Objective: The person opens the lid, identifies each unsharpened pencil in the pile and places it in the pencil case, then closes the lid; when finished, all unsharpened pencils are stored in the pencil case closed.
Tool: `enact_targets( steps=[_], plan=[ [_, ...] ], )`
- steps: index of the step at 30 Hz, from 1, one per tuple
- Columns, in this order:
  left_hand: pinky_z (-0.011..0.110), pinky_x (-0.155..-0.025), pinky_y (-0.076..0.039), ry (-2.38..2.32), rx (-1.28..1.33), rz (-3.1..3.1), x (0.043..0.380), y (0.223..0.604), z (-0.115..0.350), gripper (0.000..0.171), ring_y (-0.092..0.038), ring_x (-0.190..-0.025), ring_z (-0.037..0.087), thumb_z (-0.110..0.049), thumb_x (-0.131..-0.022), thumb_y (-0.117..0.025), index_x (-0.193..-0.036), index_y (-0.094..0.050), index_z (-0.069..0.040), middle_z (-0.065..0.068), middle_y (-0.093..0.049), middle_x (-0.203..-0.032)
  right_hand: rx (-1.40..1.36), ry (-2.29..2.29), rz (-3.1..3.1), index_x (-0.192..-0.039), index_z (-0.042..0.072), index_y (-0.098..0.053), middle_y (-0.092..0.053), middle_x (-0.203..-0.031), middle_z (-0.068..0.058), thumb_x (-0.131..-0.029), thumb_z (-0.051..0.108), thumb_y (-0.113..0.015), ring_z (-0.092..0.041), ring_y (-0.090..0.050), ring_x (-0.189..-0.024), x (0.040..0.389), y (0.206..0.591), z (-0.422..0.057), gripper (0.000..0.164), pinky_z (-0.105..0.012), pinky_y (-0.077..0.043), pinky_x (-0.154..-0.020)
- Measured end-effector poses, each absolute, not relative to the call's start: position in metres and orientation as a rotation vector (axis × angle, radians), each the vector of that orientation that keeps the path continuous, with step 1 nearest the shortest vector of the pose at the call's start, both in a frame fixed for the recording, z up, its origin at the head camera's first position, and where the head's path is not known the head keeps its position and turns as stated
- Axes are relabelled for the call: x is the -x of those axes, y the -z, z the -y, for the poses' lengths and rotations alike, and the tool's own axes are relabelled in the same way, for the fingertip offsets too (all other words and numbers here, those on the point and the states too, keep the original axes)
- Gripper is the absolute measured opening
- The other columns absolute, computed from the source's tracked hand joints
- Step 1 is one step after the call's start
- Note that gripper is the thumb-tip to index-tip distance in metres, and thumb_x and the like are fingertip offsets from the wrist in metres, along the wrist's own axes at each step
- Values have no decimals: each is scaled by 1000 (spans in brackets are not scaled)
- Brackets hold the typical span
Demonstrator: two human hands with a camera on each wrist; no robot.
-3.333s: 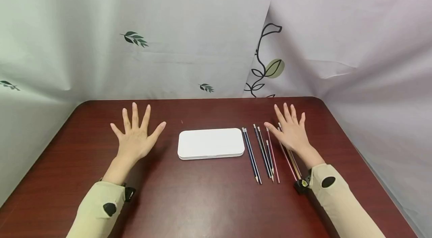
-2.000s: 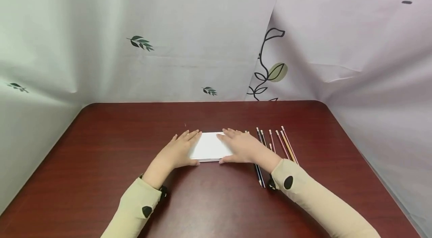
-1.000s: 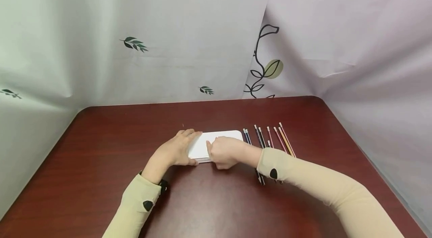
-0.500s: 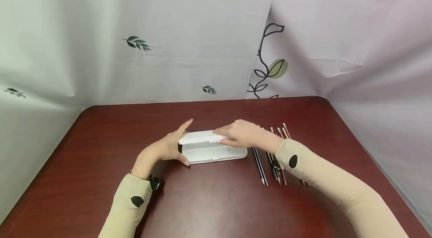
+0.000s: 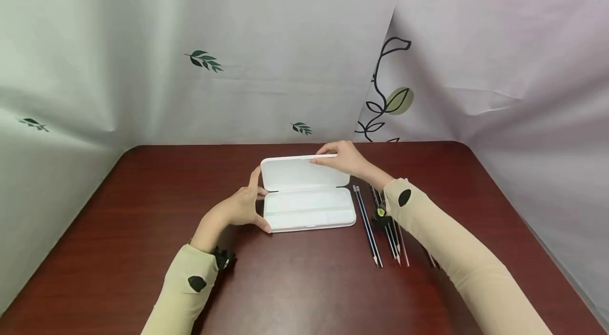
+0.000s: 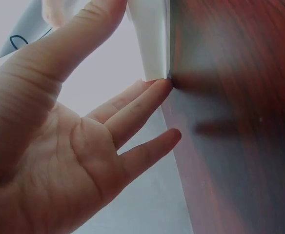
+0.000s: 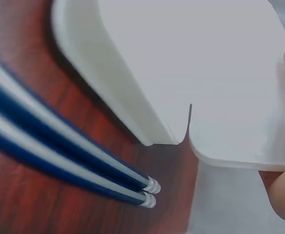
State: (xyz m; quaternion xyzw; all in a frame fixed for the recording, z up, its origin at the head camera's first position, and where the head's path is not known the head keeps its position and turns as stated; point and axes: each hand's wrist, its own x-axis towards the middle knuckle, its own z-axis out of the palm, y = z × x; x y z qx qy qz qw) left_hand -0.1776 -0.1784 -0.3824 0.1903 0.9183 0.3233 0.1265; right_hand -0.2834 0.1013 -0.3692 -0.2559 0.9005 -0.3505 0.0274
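Note:
A white pencil case (image 5: pixel 309 208) lies on the table with its lid (image 5: pixel 302 174) raised and tilted back on the hinge; a ridge runs along the inside of its base. My left hand (image 5: pixel 240 205) spans the case's left end, thumb at the front corner, other fingertips at the back corner and one finger up beside the lid. In the left wrist view those fingertips touch the case's end (image 6: pixel 154 44). My right hand (image 5: pixel 344 158) pinches the top edge of the lid between thumb and fingers. The right wrist view shows the lid (image 7: pixel 235 117) swung away from the base (image 7: pixel 118 73).
Two blue-striped pencils (image 5: pixel 366 226) lie just right of the case. Several more pencils (image 5: pixel 391 240) lie farther right, partly hidden under the right forearm. The dark red table (image 5: pixel 304 282) ends at a pale curtain (image 5: pixel 266 86) behind.
My hands came in from both sides to the closed case. The right hand has lifted the lid up and back, exposing the inside, while the left stays at the left end.

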Motion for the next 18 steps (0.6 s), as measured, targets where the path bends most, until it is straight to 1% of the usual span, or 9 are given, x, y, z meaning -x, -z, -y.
enact_targets(
  steps=[2, 4, 8, 12, 15, 18],
  plan=[
    [45, -100, -39, -957, -544, -2664, 177, 381, 176, 140, -56, -115, 31, -21, -53, -92, -142, 15, -3, 18, -59, -122, 718, 1075, -2782, -94, 20, -73, -69, -101, 0, -79, 49, -69, -16, -61, -86, 292, 372, -102, 33, -33, -49, -74],
    [45, -100, -39, -960, -536, -2666, 176, 381, 173, 135, -56, -115, 31, -19, -53, -91, -141, 11, -4, 18, -58, -122, 698, 1048, -2786, -96, 18, -73, -69, -104, -3, -79, 48, -69, -18, -61, -89, 300, 374, -102, 35, -34, -49, -74],
    [45, -98, -39, -880, -583, -2693, 175, 381, 167, 114, -53, -115, 32, -19, -56, -90, -135, -8, -6, 20, -57, -122, 699, 994, -2777, -100, 13, -72, -68, -108, -6, -81, 45, -68, -19, -61, -93, 314, 380, -102, 38, -33, -49, -75],
    [44, -98, -39, -783, -657, -2695, 174, 381, 165, 93, -50, -118, 31, -19, -60, -88, -129, -27, -7, 22, -53, -125, 671, 977, -2740, -102, 12, -72, -69, -104, -6, -82, 48, -66, -17, -62, -86, 319, 385, -103, 41, -29, -49, -70],
    [45, -101, -37, -745, -707, -2681, 175, 382, 168, 86, -46, -122, 30, -19, -63, -87, -130, -35, -5, 21, -49, -130, 648, 979, -2728, -101, 13, -72, -69, -101, -5, -83, 49, -65, -16, -62, -82, 317, 385, -105, 41, -29, -49, -68],
    [46, -104, -34, -721, -722, -2676, 176, 383, 171, 86, -42, -126, 31, -22, -65, -86, -134, -39, -3, 20, -45, -135, 656, 971, -2732, -100, 14, -72, -69, -101, -5, -83, 50, -64, -18, -63, -83, 314, 382, -106, 40, -31, -50, -69]
  ],
)
